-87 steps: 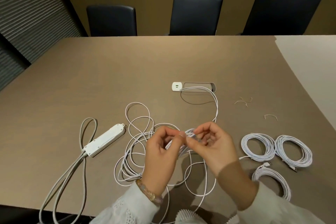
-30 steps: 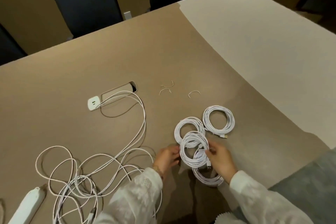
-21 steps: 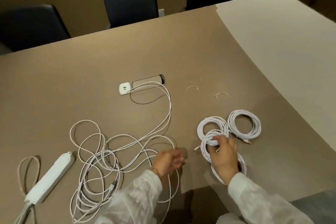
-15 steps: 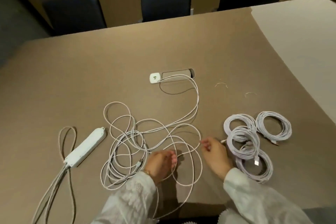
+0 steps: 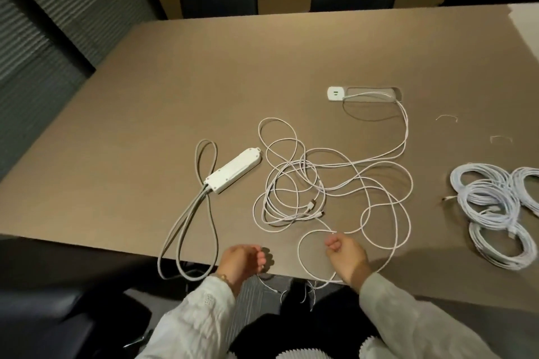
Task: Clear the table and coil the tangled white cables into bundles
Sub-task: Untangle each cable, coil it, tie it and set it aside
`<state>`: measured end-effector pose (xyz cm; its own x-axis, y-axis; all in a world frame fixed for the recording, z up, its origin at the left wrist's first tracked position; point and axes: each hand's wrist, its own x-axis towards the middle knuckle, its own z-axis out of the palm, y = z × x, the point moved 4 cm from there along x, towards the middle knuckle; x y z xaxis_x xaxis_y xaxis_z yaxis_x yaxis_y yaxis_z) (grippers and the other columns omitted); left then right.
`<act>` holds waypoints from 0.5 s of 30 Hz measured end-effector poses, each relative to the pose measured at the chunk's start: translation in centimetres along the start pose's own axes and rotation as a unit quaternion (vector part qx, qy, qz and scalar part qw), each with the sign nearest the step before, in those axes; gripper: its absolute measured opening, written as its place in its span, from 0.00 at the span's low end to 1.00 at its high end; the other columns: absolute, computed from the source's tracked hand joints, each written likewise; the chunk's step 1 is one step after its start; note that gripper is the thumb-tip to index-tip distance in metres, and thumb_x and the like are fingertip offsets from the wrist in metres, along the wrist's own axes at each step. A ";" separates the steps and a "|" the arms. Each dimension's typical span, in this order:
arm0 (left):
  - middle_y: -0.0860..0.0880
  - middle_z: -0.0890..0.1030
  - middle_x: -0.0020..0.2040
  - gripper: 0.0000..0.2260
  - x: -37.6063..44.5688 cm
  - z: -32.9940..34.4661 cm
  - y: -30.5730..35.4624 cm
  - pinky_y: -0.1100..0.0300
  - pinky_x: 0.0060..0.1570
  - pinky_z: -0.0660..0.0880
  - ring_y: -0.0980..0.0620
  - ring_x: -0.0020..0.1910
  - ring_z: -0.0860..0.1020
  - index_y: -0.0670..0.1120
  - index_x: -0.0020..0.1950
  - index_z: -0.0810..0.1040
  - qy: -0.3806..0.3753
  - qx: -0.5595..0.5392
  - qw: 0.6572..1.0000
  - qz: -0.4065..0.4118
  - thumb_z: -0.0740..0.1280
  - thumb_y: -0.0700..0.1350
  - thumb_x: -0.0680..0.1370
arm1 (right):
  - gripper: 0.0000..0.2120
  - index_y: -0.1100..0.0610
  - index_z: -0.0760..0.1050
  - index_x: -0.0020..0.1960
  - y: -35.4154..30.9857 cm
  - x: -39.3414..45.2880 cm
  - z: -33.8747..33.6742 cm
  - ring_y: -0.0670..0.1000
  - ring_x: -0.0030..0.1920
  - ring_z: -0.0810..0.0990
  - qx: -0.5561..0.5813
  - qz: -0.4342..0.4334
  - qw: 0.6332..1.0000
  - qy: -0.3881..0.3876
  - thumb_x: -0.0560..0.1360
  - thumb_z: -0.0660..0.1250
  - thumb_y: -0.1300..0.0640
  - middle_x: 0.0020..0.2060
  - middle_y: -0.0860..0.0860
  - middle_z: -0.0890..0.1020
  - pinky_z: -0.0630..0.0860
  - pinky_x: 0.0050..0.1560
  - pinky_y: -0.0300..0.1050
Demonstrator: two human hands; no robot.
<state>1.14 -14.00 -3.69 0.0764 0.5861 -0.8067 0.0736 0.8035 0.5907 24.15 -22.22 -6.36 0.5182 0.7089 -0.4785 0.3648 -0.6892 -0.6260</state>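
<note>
Near the left part of the table (image 5: 145,114), a white power strip (image 5: 233,173) lies with its grey cord (image 5: 189,227) looping and falling over the near edge. Beside it, toward the middle of the table, the tangled white cables (image 5: 329,189) spread in many loose loops, and one strand runs to the white charger (image 5: 335,94) at the cable slot (image 5: 376,94) farther back. Some loops also hang over the near edge. At the right edge of the view the coiled bundles (image 5: 493,213) lie touching and partly overlapping, and two small wire ties (image 5: 446,117) lie behind them.

I judge the cable to be light, thin and very soft; it will not keep a shape, and loops can catch on each other when pulled. The best place to take it is probably a free end, such as the connectors (image 5: 313,207) in the middle of the tangle.

The left hand (image 5: 242,264) is at the near edge, fingers loosely curled; I cannot tell if it holds a strand. The right hand (image 5: 345,253) is over the near edge just right of it, the fingers curled, and it seems to pinch a thin strand at the fingertips (image 5: 332,240).
</note>
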 end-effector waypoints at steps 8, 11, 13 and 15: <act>0.43 0.82 0.36 0.10 0.2 -2.9 -4.2 0.59 0.39 0.77 0.48 0.36 0.81 0.38 0.45 0.79 -0.041 0.086 0.995 -0.037 0.59 0.34 0.79 | 0.12 0.54 0.76 0.41 2.2 -4.7 5.1 0.57 0.44 0.76 -0.208 -0.160 0.963 -0.054 0.65 0.59 0.66 0.40 0.52 0.74 0.72 0.45 0.45; 0.45 0.81 0.35 0.09 0.1 -2.9 -4.6 0.60 0.38 0.77 0.50 0.34 0.81 0.39 0.44 0.78 -0.057 0.100 0.993 -0.038 0.60 0.35 0.79 | 0.09 0.56 0.74 0.36 1.2 -5.3 5.3 0.56 0.32 0.77 -0.341 -0.220 0.914 -0.022 0.59 0.57 0.61 0.34 0.54 0.74 0.73 0.26 0.45; 0.45 0.80 0.35 0.08 -0.2 -2.8 -4.8 0.62 0.36 0.76 0.52 0.31 0.80 0.40 0.44 0.78 -0.066 0.111 0.991 -0.037 0.60 0.35 0.79 | 0.10 0.56 0.75 0.31 0.6 -5.0 5.2 0.54 0.26 0.76 -0.399 -0.256 0.881 -0.009 0.58 0.55 0.60 0.29 0.53 0.74 0.70 0.22 0.42; 0.44 0.80 0.35 0.08 -0.3 -2.8 -4.8 0.63 0.34 0.76 0.52 0.30 0.80 0.40 0.44 0.78 -0.070 0.124 0.989 -0.030 0.60 0.34 0.79 | 0.13 0.56 0.76 0.30 0.0 -5.0 5.2 0.54 0.25 0.76 -0.436 -0.299 0.849 0.006 0.60 0.52 0.61 0.27 0.53 0.75 0.70 0.22 0.41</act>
<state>-2.02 -17.70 -6.35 0.1995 0.5047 -0.8399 0.3220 0.7758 0.5427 17.48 -24.99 -7.17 0.0452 0.9729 -0.2268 0.9964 -0.0601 -0.0592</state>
